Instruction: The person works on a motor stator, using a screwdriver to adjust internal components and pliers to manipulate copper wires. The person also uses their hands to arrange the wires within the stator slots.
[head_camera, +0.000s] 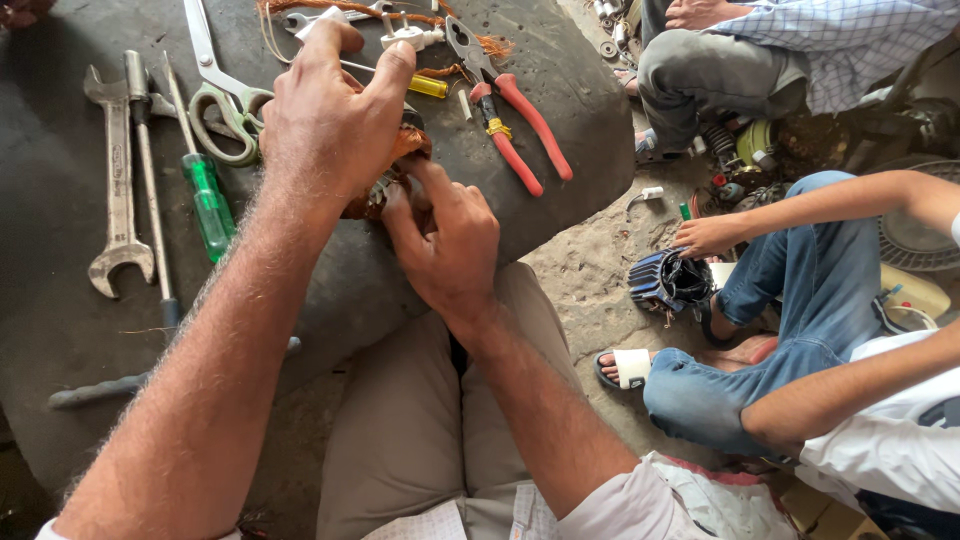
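**A:** What lies at the far left of the dark surface (560, 120)?

**B:** A steel spanner (119, 190), with a long metal rod (150, 180) just beside it, then a green-handled screwdriver (208, 205), all roughly parallel. Scissors (222, 95) with pale green handles lie next, partly under the left hand.

**A:** And the hands?

**B:** The left hand (325, 125) rests over a copper-wound coil (395, 175) near the middle of the surface, its fingers (393, 70) spread loosely across the top and gripping the coil from above. The right hand (445, 240) meets it from below; its fingers (425, 180) are narrowed to a pinch at the coil's lower edge. What they pinch is hidden.

**A:** Farther right?

**B:** A small yellow-handled tool (425, 85) lies behind the left hand, and red-handled pliers (505, 115) lie slanted beside it, with loose copper wire (350, 10) at the surface's far edge. On the floor to the right sit two other people; one person's hand (705, 235) touches a black ribbed part (665, 280) near a sandalled foot (630, 368).
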